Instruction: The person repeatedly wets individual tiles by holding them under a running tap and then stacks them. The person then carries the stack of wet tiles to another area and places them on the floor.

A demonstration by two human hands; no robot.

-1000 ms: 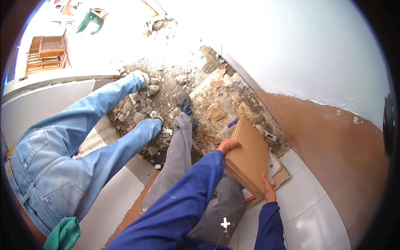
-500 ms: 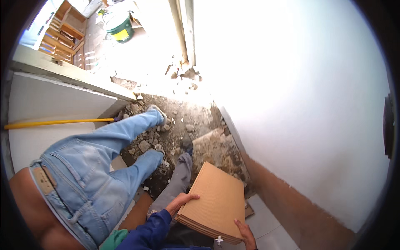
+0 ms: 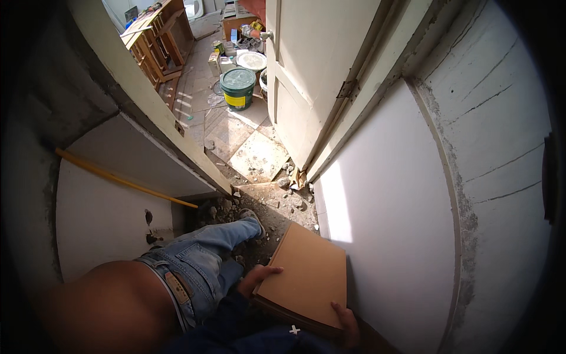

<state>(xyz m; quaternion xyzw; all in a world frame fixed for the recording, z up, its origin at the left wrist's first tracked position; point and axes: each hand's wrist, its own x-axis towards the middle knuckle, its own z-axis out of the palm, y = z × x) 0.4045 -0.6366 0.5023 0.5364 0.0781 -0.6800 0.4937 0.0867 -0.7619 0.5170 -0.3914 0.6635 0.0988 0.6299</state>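
Observation:
A stack of flat, square brown tiles (image 3: pixel 309 271) is held in front of me, tilted, with its layered edges toward me. My left hand (image 3: pixel 259 276) grips its left edge, thumb over the top face and fingers underneath. On the near right corner my right hand (image 3: pixel 346 321) is closed around the edge, its thumb also on top. Close on my left, a person in blue jeans (image 3: pixel 203 268) with a bare back bends forward; that person's hands are out of sight.
Rubble (image 3: pixel 283 200) covers the ground at the doorway. A white door (image 3: pixel 306 76) stands open beyond it. Past the threshold are a green bucket (image 3: pixel 237 88), a white lid (image 3: pixel 252 60) and wooden furniture (image 3: pixel 171 41). A yellow pole (image 3: pixel 118 177) leans along the left wall; a white wall (image 3: pixel 395 224) rises at right.
My view has lifted toward the doorway, bringing the door and the room beyond into sight. The tile stack stays in both hands. The bending person appears lower in view.

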